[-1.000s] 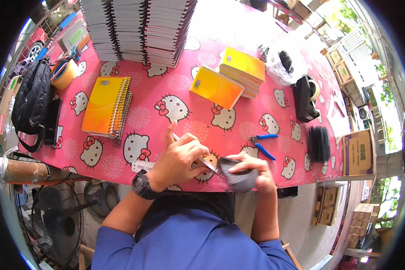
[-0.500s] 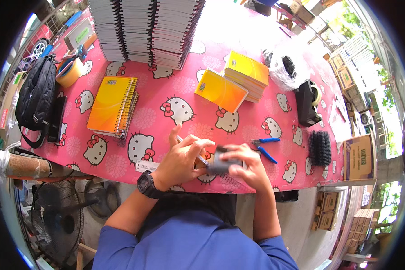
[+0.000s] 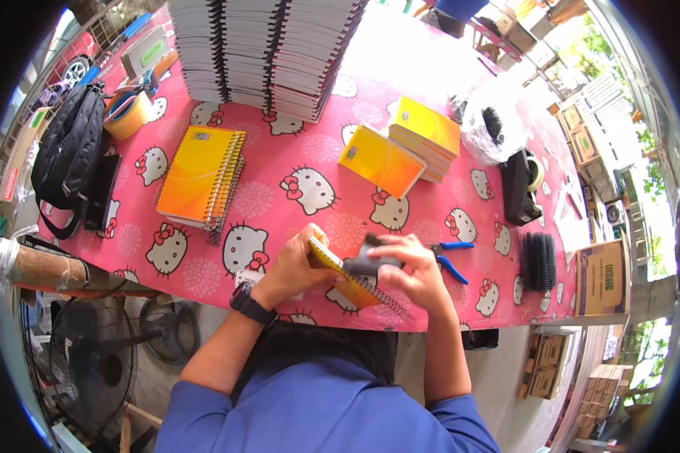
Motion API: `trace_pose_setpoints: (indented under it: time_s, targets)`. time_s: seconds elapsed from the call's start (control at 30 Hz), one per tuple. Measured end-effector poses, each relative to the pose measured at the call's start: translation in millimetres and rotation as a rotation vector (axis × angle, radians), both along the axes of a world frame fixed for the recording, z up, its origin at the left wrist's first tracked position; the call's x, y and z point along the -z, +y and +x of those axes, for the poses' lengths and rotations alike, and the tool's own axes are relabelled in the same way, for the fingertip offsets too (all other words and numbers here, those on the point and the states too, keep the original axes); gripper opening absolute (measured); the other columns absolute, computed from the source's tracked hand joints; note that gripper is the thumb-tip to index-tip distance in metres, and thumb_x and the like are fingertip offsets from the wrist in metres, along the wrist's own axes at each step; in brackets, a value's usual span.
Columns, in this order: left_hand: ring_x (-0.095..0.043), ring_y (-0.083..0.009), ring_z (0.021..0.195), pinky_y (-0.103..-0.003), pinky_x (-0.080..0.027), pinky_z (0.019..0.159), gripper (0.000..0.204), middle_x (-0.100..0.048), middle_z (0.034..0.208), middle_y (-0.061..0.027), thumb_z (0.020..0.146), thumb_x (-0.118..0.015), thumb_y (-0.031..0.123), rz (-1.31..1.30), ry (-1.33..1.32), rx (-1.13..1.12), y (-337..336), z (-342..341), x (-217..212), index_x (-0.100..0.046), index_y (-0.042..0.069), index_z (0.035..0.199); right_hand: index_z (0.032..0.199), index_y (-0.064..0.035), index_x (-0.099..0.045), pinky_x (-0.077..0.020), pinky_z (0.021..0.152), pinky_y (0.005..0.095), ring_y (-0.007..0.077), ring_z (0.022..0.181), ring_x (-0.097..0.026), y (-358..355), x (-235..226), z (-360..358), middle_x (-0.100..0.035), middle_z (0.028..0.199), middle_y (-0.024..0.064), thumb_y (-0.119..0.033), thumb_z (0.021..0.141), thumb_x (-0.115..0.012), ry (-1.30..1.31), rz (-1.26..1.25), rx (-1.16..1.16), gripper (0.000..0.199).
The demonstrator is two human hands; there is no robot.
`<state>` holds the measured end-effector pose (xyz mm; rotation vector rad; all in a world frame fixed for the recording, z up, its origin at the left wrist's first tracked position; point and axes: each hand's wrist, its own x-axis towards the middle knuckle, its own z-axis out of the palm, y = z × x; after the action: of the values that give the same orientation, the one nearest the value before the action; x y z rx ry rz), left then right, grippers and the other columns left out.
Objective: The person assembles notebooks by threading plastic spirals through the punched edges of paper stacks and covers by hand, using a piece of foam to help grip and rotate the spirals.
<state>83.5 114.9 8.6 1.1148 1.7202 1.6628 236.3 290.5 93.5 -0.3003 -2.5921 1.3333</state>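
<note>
Close to the table's near edge, my left hand grips a small yellow-orange notebook, tilted up on its side. A dark wire coil runs along the notebook's edge and sticks out past its lower end. My right hand is closed around a dark grey cylindrical object, slightly blurred, pressed near the coiled edge; its exact kind is unclear. Just right of that hand lie blue-handled pliers. Coil-bound yellow notebooks are piled to the left. Yellow notebooks without visible coils lie farther ahead.
Tall stacks of coil-bound books stand at the back. On the left are a black bag and a tape roll. Rightward sit a tape dispenser, a bundle of black coils and a plastic bag.
The notebook has turned so its yellow cover shows. My left fingers have closed around its upper end, while my right hand keeps the grey object near the coil. The view has shifted slightly.
</note>
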Motion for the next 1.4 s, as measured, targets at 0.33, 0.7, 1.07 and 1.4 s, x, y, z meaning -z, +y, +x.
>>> trace_pose_setpoints:
  time_s: [0.33,0.7,1.07,1.4]
  targets:
    - [-0.051,-0.0058,0.076,-0.026,-0.048,0.066,0.047,-0.052,0.079,0.0009,0.062,-0.083,0.001,0.051,-0.148,0.090,-0.5,-1.5,-1.5,-0.045,0.008,0.090,0.097,-0.0092,-0.072,-0.0411,0.092,0.0392,0.0284,0.110,-0.052,0.2,-6.1,-7.7,-0.063,0.109,0.0180,-0.032,0.076,-0.074,0.107,-0.489,-0.133,0.031]
    - [-0.050,-0.0049,0.074,-0.025,-0.047,0.063,0.046,-0.051,0.079,0.0021,0.064,-0.081,-0.001,0.048,-0.241,0.160,-3.4,0.7,-5.1,-0.045,0.009,0.091,0.097,-0.0072,-0.071,-0.0444,0.086,0.0394,0.0316,0.102,-0.053,-10.3,6.0,-26.8,-0.063,0.109,0.0184,-0.036,0.070,-0.077,-0.028,0.059,0.166,0.040]
    - [-0.058,-0.0117,0.075,-0.026,-0.048,0.066,0.022,-0.058,0.084,-0.0041,0.077,-0.074,0.006,0.173,0.092,0.005,7.3,23.1,-59.8,-0.055,0.004,0.090,0.107,-0.0054,-0.062,-0.0508,0.074,0.0334,0.0249,0.089,-0.061,-54.6,-28.8,-7.4,-0.062,0.095,0.0108,-0.010,0.075,-0.074,0.273,0.103,0.129,0.034]
    - [-0.061,-0.0118,0.077,-0.026,-0.049,0.067,0.019,-0.062,0.082,-0.0046,0.074,-0.074,0.003,0.171,0.007,-0.039,-3.3,28.2,-71.7,-0.059,0.004,0.085,0.100,-0.0036,-0.062,-0.0490,0.063,0.0311,0.0220,0.073,-0.061,-64.3,-32.7,-1.9,-0.061,0.081,0.0100,-0.010,0.078,-0.073,0.338,0.004,0.152,0.025]
